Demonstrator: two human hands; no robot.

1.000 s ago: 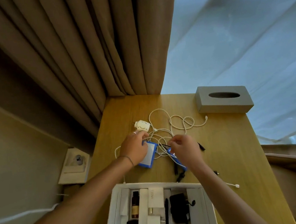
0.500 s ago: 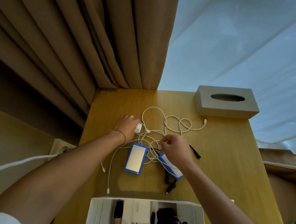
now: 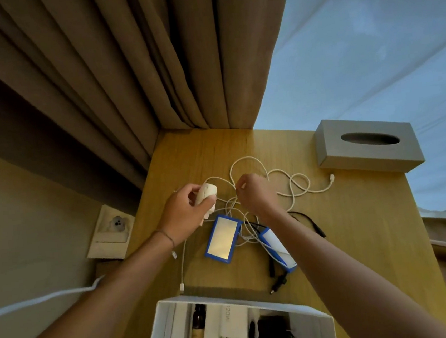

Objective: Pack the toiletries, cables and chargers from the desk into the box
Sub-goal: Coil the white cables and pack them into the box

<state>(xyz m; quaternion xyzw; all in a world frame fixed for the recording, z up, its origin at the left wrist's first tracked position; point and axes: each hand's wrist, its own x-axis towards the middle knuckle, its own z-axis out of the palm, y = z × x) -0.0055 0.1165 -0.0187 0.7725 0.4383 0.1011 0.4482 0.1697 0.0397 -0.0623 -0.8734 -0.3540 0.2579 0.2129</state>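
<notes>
Left hand above the wooden desk, fingers curled round a small white charger block, lifted off the surface. Right hand just beside it, fingertips pinching a strand of the tangled white cable; the loops spread across the desk toward the grey rectangular tissue box, one plug end lying near that box. Two flat blue-edged white power banks on the desk: one between the forearms, the other partly under the right forearm. Thin black cable trails right of the right wrist; black plug ends lie near the box rim. Open white cardboard box at the near edge, holding a dark bottle, white cartons and a black item.
</notes>
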